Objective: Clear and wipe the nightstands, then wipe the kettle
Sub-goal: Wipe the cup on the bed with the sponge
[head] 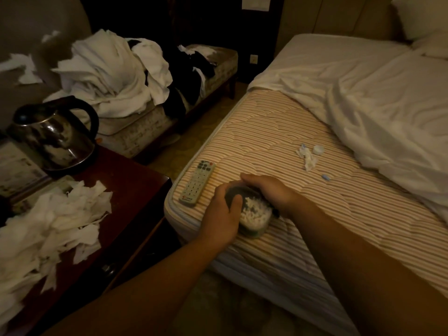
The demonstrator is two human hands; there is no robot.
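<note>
Here, both the left hand (221,212) and right hand (268,191) curl around a dark bowl (254,214) on the mattress (266,132); the cluttered nightstand (126,190) and kettle (54,137) lie leftward. Keeping the bowl level should prevent spills.

Across from me a bench (213,61) carries a heap of white linen (109,73) and dark clothes (186,76). My bed's striped mattress (266,132) lies half bare, the white sheet (375,93) pushed back toward a pillow (421,18), with a small cap (318,149) on the stripes.
</note>
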